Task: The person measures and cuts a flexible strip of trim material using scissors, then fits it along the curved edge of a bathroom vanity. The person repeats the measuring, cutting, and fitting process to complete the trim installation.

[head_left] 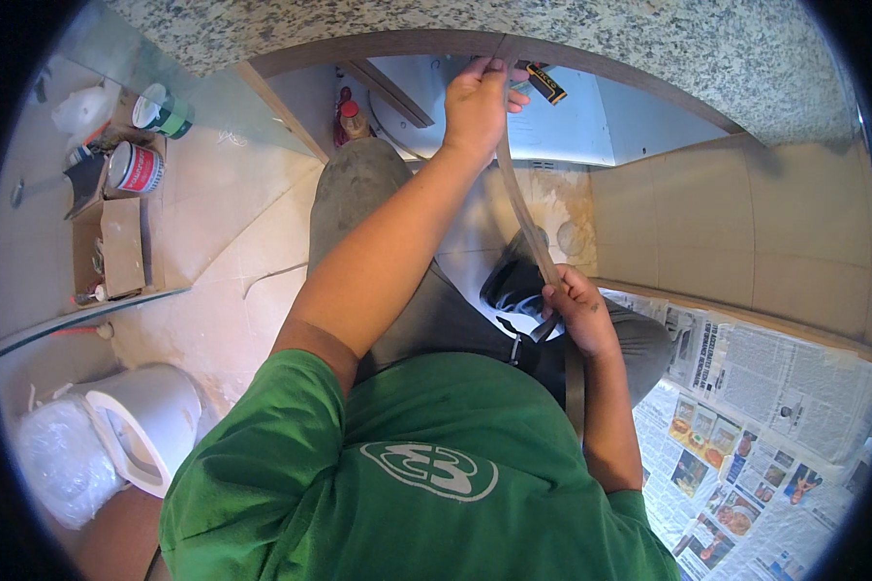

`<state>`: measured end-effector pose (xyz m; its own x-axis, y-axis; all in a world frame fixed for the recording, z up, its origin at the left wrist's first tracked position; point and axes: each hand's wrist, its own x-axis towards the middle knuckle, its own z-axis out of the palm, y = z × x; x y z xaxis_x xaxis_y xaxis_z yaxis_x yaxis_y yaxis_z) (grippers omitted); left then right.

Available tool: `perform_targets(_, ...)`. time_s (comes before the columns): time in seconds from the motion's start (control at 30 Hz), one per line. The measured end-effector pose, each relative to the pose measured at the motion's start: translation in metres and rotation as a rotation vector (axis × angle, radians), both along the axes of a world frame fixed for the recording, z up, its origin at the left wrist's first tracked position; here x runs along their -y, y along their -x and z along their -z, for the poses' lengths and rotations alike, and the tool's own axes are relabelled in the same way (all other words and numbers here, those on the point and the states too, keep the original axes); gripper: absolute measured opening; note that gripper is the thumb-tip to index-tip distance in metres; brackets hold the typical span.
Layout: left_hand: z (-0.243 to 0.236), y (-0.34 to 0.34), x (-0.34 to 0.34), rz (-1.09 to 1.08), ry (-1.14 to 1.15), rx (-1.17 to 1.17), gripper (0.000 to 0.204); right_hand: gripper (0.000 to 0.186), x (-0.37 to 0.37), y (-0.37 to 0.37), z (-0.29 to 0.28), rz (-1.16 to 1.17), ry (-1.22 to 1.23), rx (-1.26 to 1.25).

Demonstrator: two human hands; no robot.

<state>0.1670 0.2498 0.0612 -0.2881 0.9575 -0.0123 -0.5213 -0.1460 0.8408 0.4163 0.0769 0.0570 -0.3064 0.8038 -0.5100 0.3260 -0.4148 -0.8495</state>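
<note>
A long, thin brown edging strip (521, 205) runs from the cabinet front down past my lap. My left hand (477, 108) is closed on its upper end, right by the brown front edge (388, 43) of the cabinet under the stone countertop. Lower down, my right hand (581, 308) pinches the same strip between thumb and fingers, above my right thigh. The strip bends slightly between the two hands, and its tail hangs beside my green shirt. Just beyond my left fingers, a small black and yellow packet (549, 85) shows inside the cabinet.
A granite countertop (262, 27) overhangs the open cabinet. Beside my left knee stands a red-capped bottle (353, 120). At left are a green can (163, 112), a red-labelled can (136, 167), a cardboard box (122, 248) and a white toilet (155, 426). Newspaper sheets (746, 426) lie at right.
</note>
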Motion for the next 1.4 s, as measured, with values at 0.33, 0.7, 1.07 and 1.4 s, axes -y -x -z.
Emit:
perform_targets(0.33,-0.001,0.000,-0.001,-0.006,0.010,-0.037,0.028,0.014,0.000,0.000,0.002,0.011,0.009,-0.041)
perform_targets(0.7,-0.001,0.000,-0.002,-0.010,0.017,0.009,0.026,0.010,-0.001,0.001,0.000,0.024,0.011,-0.065)
perform_targets(1.07,0.000,0.001,-0.002,-0.013,0.015,-0.003,0.027,0.011,0.000,-0.001,0.006,0.033,0.007,-0.085)
perform_targets(1.4,-0.002,0.003,-0.001,-0.023,0.031,-0.012,0.028,0.016,-0.001,-0.002,0.008,0.025,0.009,-0.049)
